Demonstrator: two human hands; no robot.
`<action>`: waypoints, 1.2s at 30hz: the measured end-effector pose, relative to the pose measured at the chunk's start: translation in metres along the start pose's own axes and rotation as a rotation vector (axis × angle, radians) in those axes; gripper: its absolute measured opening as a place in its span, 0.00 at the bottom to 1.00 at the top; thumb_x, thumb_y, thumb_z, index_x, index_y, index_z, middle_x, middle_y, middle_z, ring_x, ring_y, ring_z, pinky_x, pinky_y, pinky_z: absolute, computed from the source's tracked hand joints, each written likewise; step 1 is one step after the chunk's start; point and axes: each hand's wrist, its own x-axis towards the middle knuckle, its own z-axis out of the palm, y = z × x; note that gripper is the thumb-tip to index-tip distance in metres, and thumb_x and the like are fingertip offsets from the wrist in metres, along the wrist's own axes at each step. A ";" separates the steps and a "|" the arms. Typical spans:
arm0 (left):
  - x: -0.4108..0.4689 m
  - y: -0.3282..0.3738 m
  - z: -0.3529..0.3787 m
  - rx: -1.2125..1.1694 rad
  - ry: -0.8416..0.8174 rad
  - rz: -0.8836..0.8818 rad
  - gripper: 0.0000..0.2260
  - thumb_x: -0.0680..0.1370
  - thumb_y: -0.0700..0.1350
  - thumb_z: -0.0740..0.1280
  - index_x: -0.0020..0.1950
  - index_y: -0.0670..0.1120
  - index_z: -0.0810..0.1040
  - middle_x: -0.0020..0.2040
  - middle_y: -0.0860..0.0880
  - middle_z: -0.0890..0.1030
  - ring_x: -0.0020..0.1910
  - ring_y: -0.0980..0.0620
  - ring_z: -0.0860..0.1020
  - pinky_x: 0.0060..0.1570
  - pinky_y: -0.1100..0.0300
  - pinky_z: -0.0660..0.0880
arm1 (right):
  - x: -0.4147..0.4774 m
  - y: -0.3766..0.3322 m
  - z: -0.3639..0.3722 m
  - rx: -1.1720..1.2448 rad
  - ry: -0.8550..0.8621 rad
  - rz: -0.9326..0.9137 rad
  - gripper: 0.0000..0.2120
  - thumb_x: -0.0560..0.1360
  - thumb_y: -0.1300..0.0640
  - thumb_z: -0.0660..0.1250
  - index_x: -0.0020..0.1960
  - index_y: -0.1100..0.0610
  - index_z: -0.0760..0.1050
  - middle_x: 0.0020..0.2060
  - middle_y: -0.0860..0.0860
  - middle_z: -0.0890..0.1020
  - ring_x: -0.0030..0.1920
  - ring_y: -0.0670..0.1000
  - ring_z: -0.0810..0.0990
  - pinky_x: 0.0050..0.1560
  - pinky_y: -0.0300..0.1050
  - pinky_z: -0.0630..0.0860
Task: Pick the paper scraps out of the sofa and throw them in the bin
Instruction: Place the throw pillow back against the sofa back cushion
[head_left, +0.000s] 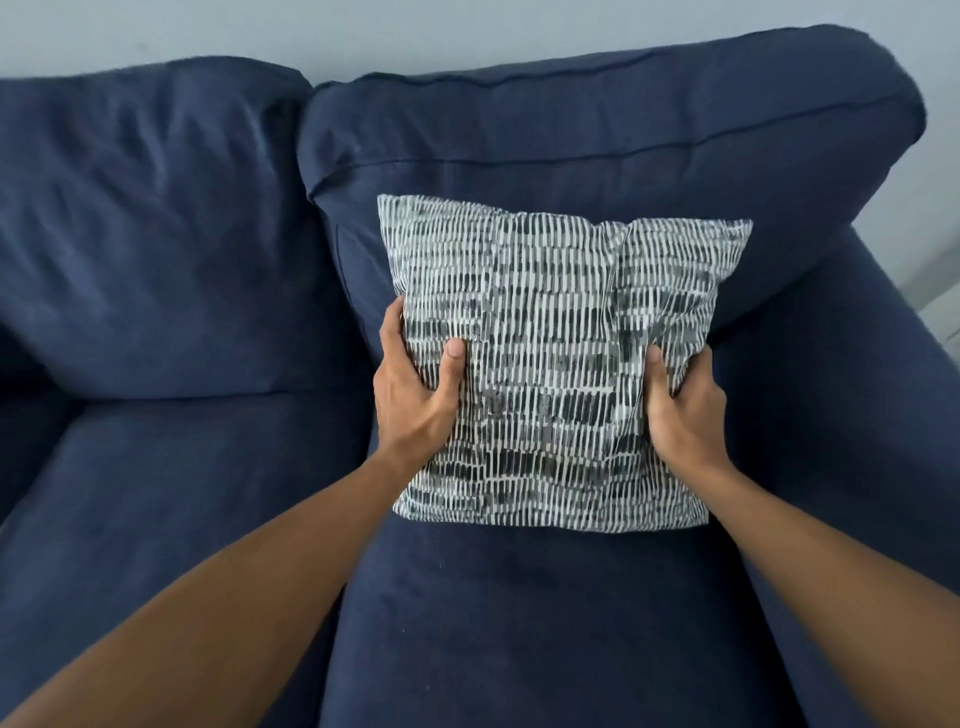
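Note:
A dark blue sofa (171, 467) fills the view. On its right seat a black-and-white patterned throw pillow (550, 332) leans against the right back cushion (571, 135). My left hand (415, 389) grips the pillow's left edge, thumb on the front. My right hand (680, 410) grips its right edge the same way. No paper scraps show anywhere on the sofa. No bin is in view.
The left seat cushion (171, 499) and left back cushion (145, 218) lie beside the pillow. The sofa's right armrest (872, 395) runs along the right. A pale wall (363, 31) stands behind the sofa.

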 end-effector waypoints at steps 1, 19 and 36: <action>0.005 -0.002 0.004 -0.011 0.005 0.005 0.33 0.79 0.64 0.61 0.78 0.53 0.54 0.71 0.48 0.73 0.67 0.50 0.73 0.67 0.60 0.69 | 0.007 0.001 0.004 0.001 0.017 -0.009 0.37 0.73 0.24 0.52 0.69 0.51 0.62 0.44 0.47 0.72 0.42 0.49 0.70 0.49 0.55 0.74; 0.031 -0.069 0.053 -0.002 -0.020 -0.057 0.36 0.77 0.67 0.56 0.80 0.58 0.45 0.79 0.40 0.62 0.75 0.40 0.64 0.73 0.40 0.61 | 0.055 0.049 0.067 0.093 -0.003 -0.021 0.44 0.75 0.27 0.53 0.80 0.55 0.51 0.76 0.52 0.64 0.76 0.55 0.60 0.75 0.57 0.58; 0.030 -0.073 0.033 0.020 -0.056 -0.072 0.37 0.78 0.67 0.57 0.81 0.53 0.48 0.79 0.50 0.62 0.76 0.55 0.61 0.74 0.51 0.61 | 0.058 0.045 0.054 0.054 -0.110 0.015 0.41 0.75 0.26 0.50 0.78 0.52 0.53 0.73 0.53 0.68 0.72 0.57 0.67 0.71 0.62 0.63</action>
